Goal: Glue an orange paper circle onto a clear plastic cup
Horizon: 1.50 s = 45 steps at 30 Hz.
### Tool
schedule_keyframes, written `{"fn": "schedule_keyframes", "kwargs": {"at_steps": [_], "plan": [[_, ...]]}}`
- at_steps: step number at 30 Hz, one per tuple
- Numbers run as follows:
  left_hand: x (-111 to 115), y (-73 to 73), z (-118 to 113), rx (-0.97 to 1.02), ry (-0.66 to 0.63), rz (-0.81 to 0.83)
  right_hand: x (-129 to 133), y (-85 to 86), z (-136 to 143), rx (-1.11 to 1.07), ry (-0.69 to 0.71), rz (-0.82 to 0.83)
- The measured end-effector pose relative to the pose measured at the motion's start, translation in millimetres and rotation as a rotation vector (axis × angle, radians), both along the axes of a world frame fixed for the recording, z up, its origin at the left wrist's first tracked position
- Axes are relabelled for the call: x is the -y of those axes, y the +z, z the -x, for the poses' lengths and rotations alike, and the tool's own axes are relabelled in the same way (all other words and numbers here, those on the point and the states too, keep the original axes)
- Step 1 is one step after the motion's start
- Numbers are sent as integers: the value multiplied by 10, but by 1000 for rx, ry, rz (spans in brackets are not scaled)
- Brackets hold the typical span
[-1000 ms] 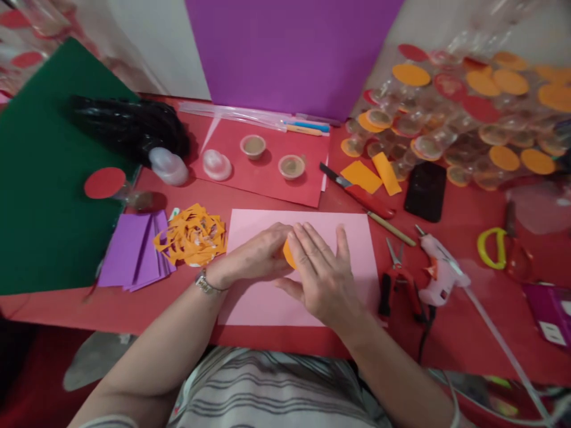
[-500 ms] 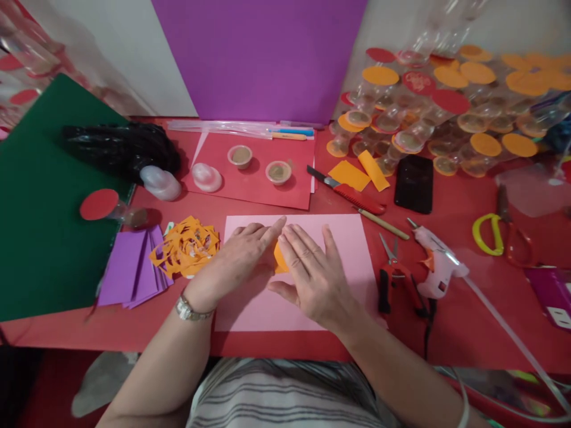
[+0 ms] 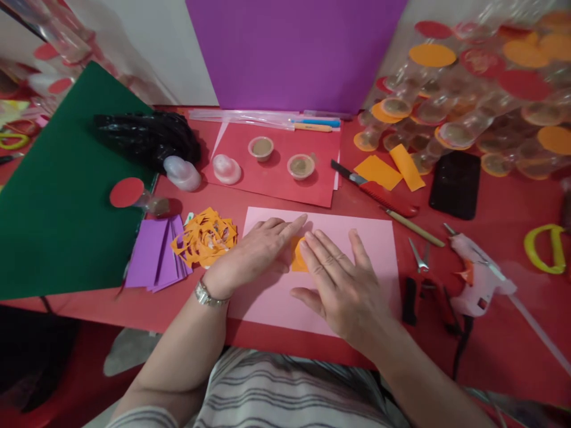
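Note:
A small orange paper piece (image 3: 298, 263) lies on the pink sheet (image 3: 267, 306), mostly covered by my hands. My right hand (image 3: 335, 276) rests flat over its right part, fingers stretched out and thumb apart. At its left side my left hand (image 3: 261, 246) lies with the index finger extended; its other fingers are partly hidden behind the hand. Left of the sheet is a pile of cut orange paper scraps (image 3: 209, 238). Purple paper strips (image 3: 149, 252) lie beside that pile.
To the right lie scissors-like pliers (image 3: 419, 279), a glue gun (image 3: 479, 273), a wooden stick (image 3: 414, 227), a red cutter knife (image 3: 388, 198) and a phone (image 3: 455, 184). Behind stand two small cups (image 3: 301, 167) on red paper, and clear bottles with orange discs (image 3: 432, 55).
The view has shifted, so the table's things appear farther right. More of the orange paper shows between my hands, which stay low over it with fingers extended.

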<state>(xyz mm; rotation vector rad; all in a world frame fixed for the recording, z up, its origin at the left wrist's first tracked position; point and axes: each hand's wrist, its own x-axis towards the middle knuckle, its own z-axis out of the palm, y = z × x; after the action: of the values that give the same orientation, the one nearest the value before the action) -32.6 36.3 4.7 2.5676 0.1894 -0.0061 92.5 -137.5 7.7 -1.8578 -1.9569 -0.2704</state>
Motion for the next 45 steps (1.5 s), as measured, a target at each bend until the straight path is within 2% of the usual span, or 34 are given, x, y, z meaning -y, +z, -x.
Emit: {"fn": "schedule_keyframes", "kwargs": {"at_steps": [4, 7, 10, 15, 19, 21, 29, 34, 40, 45], "plan": [[-14, -11, -41, 7, 10, 41, -1, -32, -14, 10, 10, 10], [12, 12, -86, 54, -19, 189, -17, -44, -46, -33, 21, -21], [71, 40, -134, 73, -18, 335, 1, -18, -108, -164, 41, -130], [123, 22, -172, 121, 66, 381, 88, 42, -211, -378, -99, -359], [100, -12, -165, 214, 200, 418, 94, 24, -245, -428, -161, -439], [101, -34, -178, 247, 229, 395, 71, 10, -249, -401, -146, -424], [187, -203, -280, 286, 141, 372, -37, -48, -168, -144, 14, -249], [149, -206, -231, 294, 113, 379, -56, -87, -95, -37, 30, -132], [130, -167, -220, 198, 131, 394, -51, -102, -79, -73, 16, -138], [133, -143, -233, 217, 163, 402, -16, -78, -175, -196, -32, -314]]}}
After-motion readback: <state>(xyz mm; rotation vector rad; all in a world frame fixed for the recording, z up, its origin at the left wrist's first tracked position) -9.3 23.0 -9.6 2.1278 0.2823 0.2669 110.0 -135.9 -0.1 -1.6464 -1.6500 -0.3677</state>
